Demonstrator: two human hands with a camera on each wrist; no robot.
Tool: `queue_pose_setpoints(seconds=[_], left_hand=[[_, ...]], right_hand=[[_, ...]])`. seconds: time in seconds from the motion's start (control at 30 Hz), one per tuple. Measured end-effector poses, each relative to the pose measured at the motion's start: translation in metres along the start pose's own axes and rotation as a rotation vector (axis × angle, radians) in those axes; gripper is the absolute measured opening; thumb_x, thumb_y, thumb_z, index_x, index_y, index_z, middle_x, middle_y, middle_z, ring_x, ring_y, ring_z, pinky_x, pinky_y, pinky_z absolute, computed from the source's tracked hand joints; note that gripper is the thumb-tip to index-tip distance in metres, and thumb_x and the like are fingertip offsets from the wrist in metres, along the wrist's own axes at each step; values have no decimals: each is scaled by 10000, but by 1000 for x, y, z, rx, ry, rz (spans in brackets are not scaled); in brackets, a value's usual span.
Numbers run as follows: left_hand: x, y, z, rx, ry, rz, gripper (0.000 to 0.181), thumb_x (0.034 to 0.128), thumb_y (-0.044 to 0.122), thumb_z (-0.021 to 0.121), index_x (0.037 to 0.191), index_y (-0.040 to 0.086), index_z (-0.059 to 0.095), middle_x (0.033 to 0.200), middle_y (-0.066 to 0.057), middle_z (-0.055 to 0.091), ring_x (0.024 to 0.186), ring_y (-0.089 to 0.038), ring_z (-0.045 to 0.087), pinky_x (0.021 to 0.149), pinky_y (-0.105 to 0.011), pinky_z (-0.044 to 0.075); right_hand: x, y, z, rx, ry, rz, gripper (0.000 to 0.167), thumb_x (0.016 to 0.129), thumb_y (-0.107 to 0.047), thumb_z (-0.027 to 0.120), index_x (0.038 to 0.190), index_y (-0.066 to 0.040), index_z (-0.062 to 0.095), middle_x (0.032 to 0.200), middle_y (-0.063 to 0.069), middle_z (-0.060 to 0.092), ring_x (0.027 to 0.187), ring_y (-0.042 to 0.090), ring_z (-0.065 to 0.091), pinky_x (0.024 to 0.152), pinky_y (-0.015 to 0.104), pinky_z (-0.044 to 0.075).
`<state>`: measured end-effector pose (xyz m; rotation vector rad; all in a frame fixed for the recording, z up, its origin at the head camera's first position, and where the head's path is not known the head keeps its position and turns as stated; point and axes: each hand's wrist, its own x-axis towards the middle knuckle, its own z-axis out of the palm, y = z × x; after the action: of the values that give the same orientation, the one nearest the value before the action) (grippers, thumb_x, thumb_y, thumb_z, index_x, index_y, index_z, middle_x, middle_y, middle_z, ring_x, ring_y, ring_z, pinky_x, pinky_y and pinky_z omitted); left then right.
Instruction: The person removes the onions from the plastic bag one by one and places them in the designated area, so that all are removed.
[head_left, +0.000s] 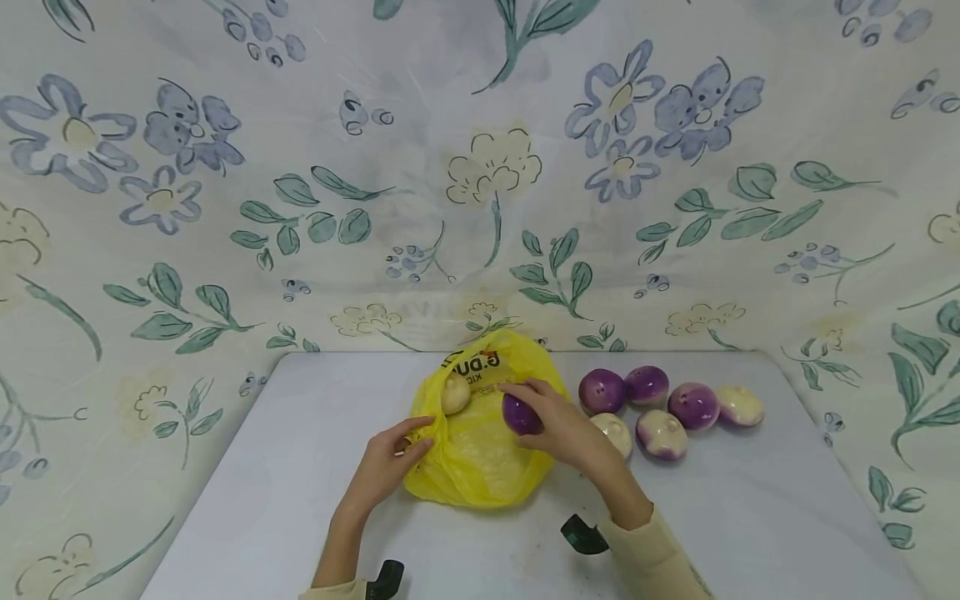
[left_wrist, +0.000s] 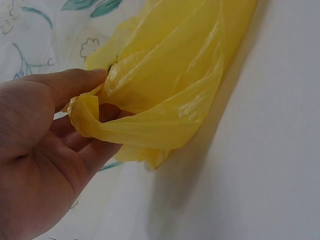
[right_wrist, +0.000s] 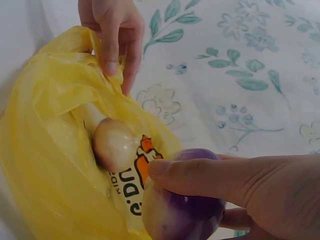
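Observation:
A yellow plastic bag [head_left: 487, 471] with dark printing lies on the table, its mouth spread. My left hand [head_left: 381, 467] pinches the bag's left edge between thumb and fingers, as the left wrist view shows with the gathered plastic [left_wrist: 165, 120]. My right hand [head_left: 566, 425] grips a purple-and-white turnip [head_left: 519, 415] over the bag's opening. In the right wrist view this turnip [right_wrist: 197, 215] has a pale side and a purple side. One pale turnip [head_left: 455, 394] sits at the left inside the bag; its lower part is hidden by the plastic.
Several turnips stand grouped to the right of the bag, among them a purple one [head_left: 602, 392], a white one [head_left: 662, 436] and a cream one [head_left: 740, 407] at the far right. The white table [head_left: 262, 467] meets a flowered cloth [head_left: 420, 208] behind.

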<state>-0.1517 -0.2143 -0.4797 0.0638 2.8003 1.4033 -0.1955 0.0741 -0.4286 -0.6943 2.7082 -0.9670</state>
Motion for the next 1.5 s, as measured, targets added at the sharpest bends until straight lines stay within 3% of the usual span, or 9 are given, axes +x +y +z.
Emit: queue_pose_setpoints(seconds=[0.57, 1.0, 1.5], left_hand=[[-1, -2, 2, 1, -1, -4, 356, 930, 206, 678, 1283, 176, 639, 1271, -82, 648, 904, -164, 628, 713, -163, 515], [-1, -3, 2, -3, 2, -4, 357, 929, 203, 678, 1283, 170, 638, 1267, -92, 650, 925, -175, 656, 706, -162, 520], [-1, -5, 4, 1, -1, -13, 357, 926, 218, 682, 1279, 178, 642, 1262, -84, 653, 915, -163, 644, 710, -161, 519]], right_hand=[[-22, 15, -11, -39, 76, 64, 752, 813, -245, 806, 1446, -404, 432, 1528, 93, 399, 1352, 333, 476, 1017, 559, 460], [-35, 36, -24, -41, 88, 63, 768, 821, -217, 800, 1468, -360, 411, 1548, 163, 363, 1364, 410, 439, 1023, 616, 418], [-59, 55, -42, -48, 159, 51, 755, 839, -238, 784, 1481, -332, 397, 1518, 183, 391, 1338, 446, 454, 977, 616, 454]])
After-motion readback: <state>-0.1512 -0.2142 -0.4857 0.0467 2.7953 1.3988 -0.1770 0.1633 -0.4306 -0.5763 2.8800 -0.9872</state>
